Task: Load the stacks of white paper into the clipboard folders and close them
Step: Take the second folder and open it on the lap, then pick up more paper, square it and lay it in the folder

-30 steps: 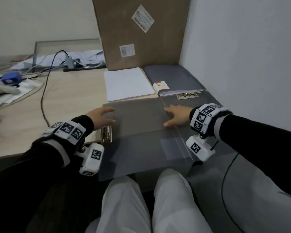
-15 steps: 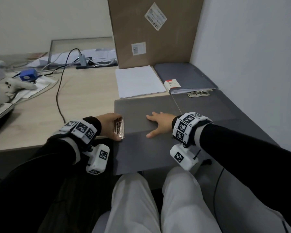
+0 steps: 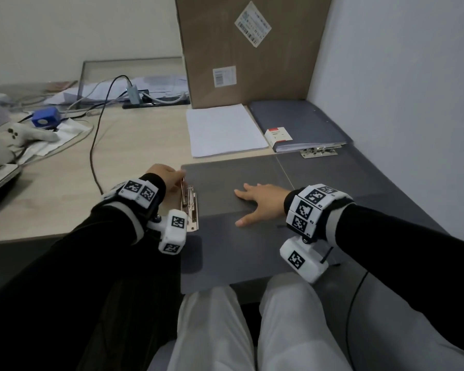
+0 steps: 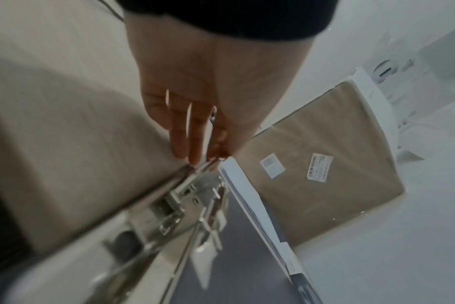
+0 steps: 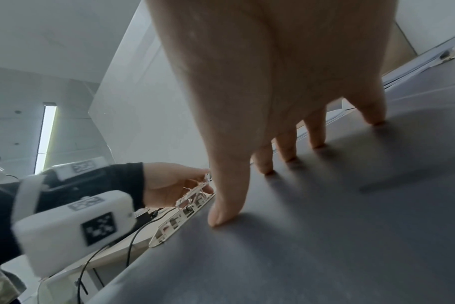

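Observation:
A grey clipboard folder (image 3: 239, 250) lies open and flat at the desk's front edge, with its metal clip (image 3: 190, 210) on the left side. My left hand (image 3: 172, 176) pinches the far end of the clip's lever; the left wrist view shows the fingertips (image 4: 195, 158) on the clip (image 4: 192, 205). My right hand (image 3: 257, 202) lies flat on the folder, fingers spread and pressing down (image 5: 286, 152). A stack of white paper (image 3: 223, 129) sits just behind the folder. A second grey folder (image 3: 300, 121), closed with paper inside, lies at the back right.
A tall cardboard box (image 3: 241, 49) leans against the wall behind the paper. A small red and white box (image 3: 277, 136) rests on the closed folder. Cables (image 3: 94, 145), a blue device (image 3: 44, 117) and a white controller (image 3: 30, 133) lie at the left. The wall (image 3: 399, 103) bounds the right side.
The left hand has moved from the folder's left edge onto the clip and now pinches its lever. The right hand slid left and lies flat on the folder.

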Motion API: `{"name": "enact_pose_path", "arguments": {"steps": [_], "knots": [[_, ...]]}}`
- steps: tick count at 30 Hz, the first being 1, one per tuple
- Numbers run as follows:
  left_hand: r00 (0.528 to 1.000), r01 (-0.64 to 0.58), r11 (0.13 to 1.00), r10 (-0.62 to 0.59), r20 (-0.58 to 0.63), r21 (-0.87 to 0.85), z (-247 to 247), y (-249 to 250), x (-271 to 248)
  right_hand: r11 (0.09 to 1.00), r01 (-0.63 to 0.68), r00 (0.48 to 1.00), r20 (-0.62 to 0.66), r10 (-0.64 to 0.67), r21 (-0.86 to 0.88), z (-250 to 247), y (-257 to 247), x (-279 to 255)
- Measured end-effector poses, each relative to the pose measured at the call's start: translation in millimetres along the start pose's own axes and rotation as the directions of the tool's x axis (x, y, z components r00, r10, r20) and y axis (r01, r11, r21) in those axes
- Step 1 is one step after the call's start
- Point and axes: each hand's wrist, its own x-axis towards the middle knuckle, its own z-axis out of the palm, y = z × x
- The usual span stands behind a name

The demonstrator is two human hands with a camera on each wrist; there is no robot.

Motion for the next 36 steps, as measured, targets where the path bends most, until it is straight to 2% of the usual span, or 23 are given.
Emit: {"name": "enact_pose_path", "arguments": {"steps": [3, 5, 7, 10, 12, 18, 23, 26, 32, 36], "knots": [[0.998, 0.055, 0.968, -0.062, 0.018, 0.244, -0.4, 11.2, 11.4, 0.999, 0.022, 1.000, 0.012, -0.023, 0.045, -2.1, 3.0, -1.7], [0.995, 0.059, 0.948, -0.082, 0.059, 0.314, -3.7, 19.3, 19.0, 0.995, 0.030, 0.999, 0.009, -0.031, 0.093, -11.2, 7.5, -1.3], [0.994, 0.046, 0.946, -0.074, 0.078, 0.320, -8.1, 26.2, 28.1, 0.985, 0.033, 0.998, -0.052, -0.024, 0.171, -26.6, 14.8, 3.3], [0.999, 0.022, 0.976, -0.032, 0.043, 0.218, -10.8, 39.7, 42.2, 0.958, 0.016, 0.973, -0.225, 0.051, 0.287, -55.7, 30.4, 21.3], [1.000, 0.004, 0.987, -0.006, 0.015, 0.163, -8.9, 50.7, 53.5, 0.947, -0.022, 0.959, -0.261, 0.111, 0.321, -73.0, 41.0, 41.4], [0.998, 0.060, 0.996, -0.061, 0.009, 0.071, 8.5, 76.8, 93.7, 0.934, -0.130, 0.956, -0.209, 0.208, 0.333, -99.6, 59.8, 113.7], [0.996, 0.092, 0.994, -0.092, -0.008, 0.052, 26.6, 81.3, 121.4, 0.939, -0.200, 0.960, -0.137, 0.245, 0.280, -96.9, 66.6, 152.2], [0.997, 0.081, 0.996, -0.081, 0.005, 0.038, 29.5, 81.1, 133.0, 0.947, -0.202, 0.972, -0.065, 0.225, 0.251, -91.4, 73.1, 160.8], [0.999, 0.037, 0.999, -0.037, -0.002, 0.017, 25.0, 83.5, 140.5, 0.957, -0.179, 0.982, -0.023, 0.190, 0.229, -91.9, 76.5, 156.6], [0.997, 0.037, 0.999, -0.035, -0.068, 0.028, 20.6, 90.5, 141.9, 0.956, -0.184, 0.982, -0.009, 0.191, 0.228, -92.1, 73.8, 155.6]]}}
